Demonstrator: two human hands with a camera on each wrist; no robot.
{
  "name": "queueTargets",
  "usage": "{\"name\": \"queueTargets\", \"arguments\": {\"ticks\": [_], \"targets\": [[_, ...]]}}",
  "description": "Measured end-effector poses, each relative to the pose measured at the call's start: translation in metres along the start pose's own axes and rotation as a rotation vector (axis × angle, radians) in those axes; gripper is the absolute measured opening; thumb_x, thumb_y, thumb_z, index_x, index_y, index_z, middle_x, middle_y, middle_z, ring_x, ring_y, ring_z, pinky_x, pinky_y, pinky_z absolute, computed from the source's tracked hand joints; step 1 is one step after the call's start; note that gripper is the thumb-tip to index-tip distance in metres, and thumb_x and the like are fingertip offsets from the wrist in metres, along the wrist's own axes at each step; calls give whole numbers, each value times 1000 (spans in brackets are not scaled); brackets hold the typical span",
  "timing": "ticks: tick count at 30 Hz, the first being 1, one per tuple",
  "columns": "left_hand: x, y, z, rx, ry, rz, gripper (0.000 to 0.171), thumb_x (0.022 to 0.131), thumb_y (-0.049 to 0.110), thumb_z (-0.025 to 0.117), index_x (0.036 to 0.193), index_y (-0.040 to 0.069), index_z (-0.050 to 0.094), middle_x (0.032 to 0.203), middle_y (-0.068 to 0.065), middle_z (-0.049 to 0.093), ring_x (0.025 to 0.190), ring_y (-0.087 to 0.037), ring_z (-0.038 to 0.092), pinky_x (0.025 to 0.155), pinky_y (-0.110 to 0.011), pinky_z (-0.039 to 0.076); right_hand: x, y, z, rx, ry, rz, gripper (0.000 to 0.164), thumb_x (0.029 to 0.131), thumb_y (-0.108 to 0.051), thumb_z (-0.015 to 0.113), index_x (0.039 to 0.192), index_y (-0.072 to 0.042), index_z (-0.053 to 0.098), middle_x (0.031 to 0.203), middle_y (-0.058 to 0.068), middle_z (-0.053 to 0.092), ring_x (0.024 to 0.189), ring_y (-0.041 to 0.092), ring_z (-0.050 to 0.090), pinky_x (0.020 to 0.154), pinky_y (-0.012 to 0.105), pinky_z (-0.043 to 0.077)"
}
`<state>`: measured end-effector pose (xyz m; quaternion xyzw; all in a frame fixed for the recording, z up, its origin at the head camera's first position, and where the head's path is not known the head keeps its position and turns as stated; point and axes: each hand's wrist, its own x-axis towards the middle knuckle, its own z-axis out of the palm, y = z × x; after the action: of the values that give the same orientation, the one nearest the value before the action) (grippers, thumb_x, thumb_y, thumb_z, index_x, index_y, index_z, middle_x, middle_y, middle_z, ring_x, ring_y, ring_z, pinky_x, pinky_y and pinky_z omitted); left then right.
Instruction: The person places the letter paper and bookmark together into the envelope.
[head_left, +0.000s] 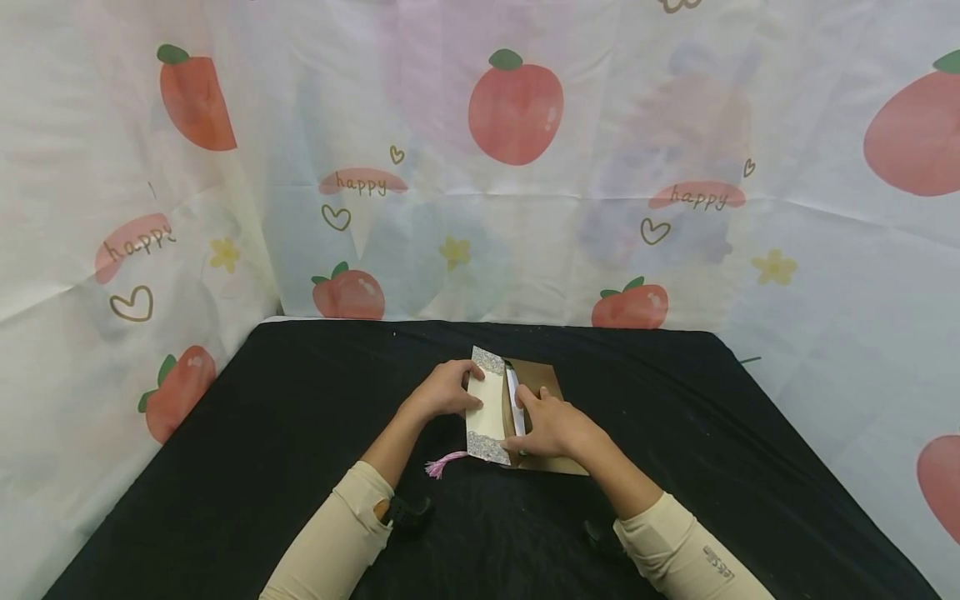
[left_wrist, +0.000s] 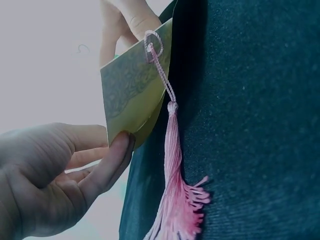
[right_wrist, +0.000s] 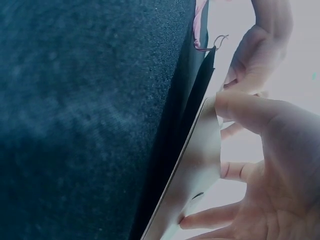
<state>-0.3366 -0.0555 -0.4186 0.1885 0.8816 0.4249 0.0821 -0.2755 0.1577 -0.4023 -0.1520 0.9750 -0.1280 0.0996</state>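
Observation:
A folded card (head_left: 487, 404) with a cream cover and silvery patterned ends lies on the black cloth, partly opened. Its brown panel (head_left: 542, 379) spreads to the right, and a white paper piece (head_left: 515, 400) shows in the fold. From the lower left corner hangs a pink tassel (left_wrist: 172, 150). My left hand (head_left: 448, 389) pinches the cover's left edge between thumb and fingers. Over the fold and brown panel is my right hand (head_left: 558, 425), its fingers spread and fairly straight. In the right wrist view its thumb and fingertips touch the card's panel (right_wrist: 195, 165).
Black cloth (head_left: 300, 433) covers the table under the card. A pale curtain (head_left: 525, 242) printed with fruit, hearts and "happy" hangs behind the table and along both sides. Dark straps (head_left: 408, 512) sit at the wrists below the rolled cream sleeves.

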Motion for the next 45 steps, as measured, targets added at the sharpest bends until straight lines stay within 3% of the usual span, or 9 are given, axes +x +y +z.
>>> {"name": "queueTargets", "arguments": {"ticks": [4, 11, 20, 35, 45], "targets": [[0, 0, 0, -30, -21, -15, 43, 83, -5, 82, 122, -4, 65, 94, -14, 58, 71, -23, 65, 57, -32, 61, 0, 0, 0, -1, 3, 2, 68, 81, -56, 84, 121, -15, 47, 141, 36, 48, 86, 37, 64, 69, 50, 53], [-6, 4, -6, -175, -97, -76, 49, 85, -12, 77, 131, -5, 61, 103, -18, 60, 73, -27, 70, 60, -37, 62, -1, -1, 0, 2, 11, -1, 68, 80, -55, 84, 121, -15, 47, 138, 33, 50, 87, 36, 64, 70, 51, 53], [-7, 5, -7, -205, -97, -38, 51, 84, -14, 77, 132, -10, 59, 93, -17, 59, 68, -26, 69, 61, -34, 62, -1, -2, -1, -4, 10, -10, 69, 79, -55, 85, 122, -14, 48, 139, 34, 49, 90, 38, 65, 72, 52, 53], [-3, 2, -4, -259, -97, -57, 52, 83, -14, 77, 132, -13, 59, 89, -17, 57, 63, -23, 69, 62, -34, 62, 2, 1, 3, 15, -5, 22, 62, 82, -50, 84, 121, -18, 48, 146, 34, 45, 81, 32, 61, 68, 47, 50], [-2, 1, -5, -265, -115, -49, 53, 85, -14, 76, 134, -16, 58, 86, -17, 58, 63, -21, 70, 64, -35, 63, 2, -1, 2, 12, -8, 25, 61, 82, -50, 84, 121, -18, 49, 147, 35, 44, 83, 34, 61, 68, 47, 50]]}}
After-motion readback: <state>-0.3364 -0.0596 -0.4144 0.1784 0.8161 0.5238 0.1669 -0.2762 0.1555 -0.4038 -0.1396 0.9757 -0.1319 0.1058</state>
